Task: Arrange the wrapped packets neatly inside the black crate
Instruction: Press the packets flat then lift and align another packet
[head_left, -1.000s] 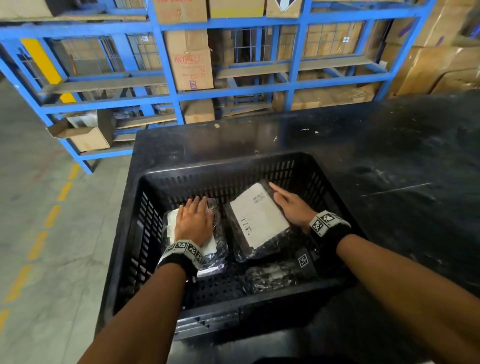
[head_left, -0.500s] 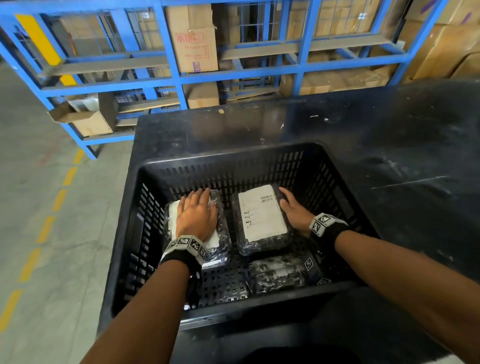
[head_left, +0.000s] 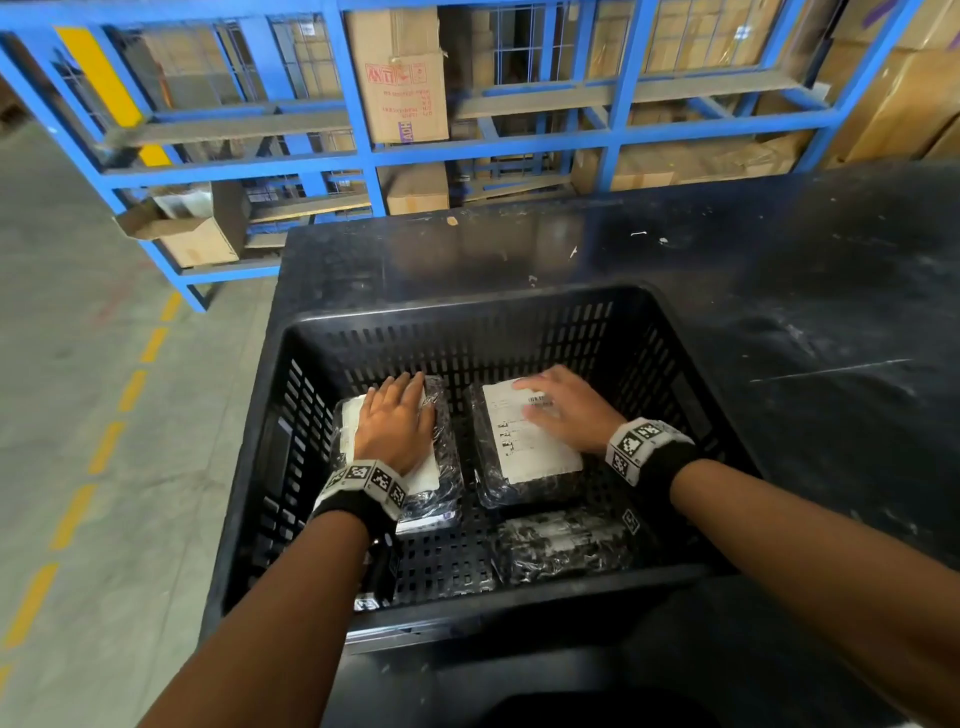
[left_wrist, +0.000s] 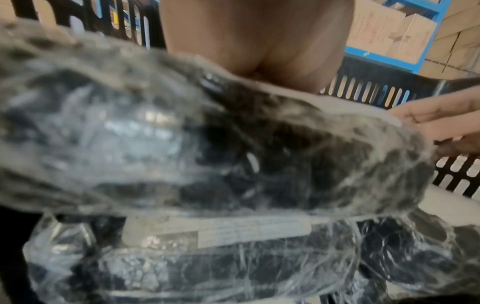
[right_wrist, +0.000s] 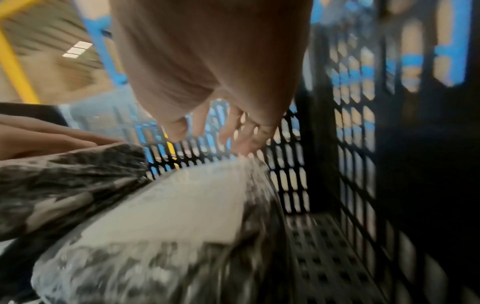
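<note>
**Here, both palms on packets in the crate**

Down in the black crate (head_left: 675, 374), the left hand (head_left: 395, 431) lies flat, fingers straight, on the left packet (head_left: 441, 467). The right hand (head_left: 566, 410) rests spread on the right packet (head_left: 519, 457). A third packet (head_left: 561, 545) lies nearer, untouched.

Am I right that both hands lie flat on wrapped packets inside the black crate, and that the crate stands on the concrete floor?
Not quite: the black crate stands on the dark table, as the head view shows. The left hand and right hand do lie flat on wrapped packets inside it.
</note>
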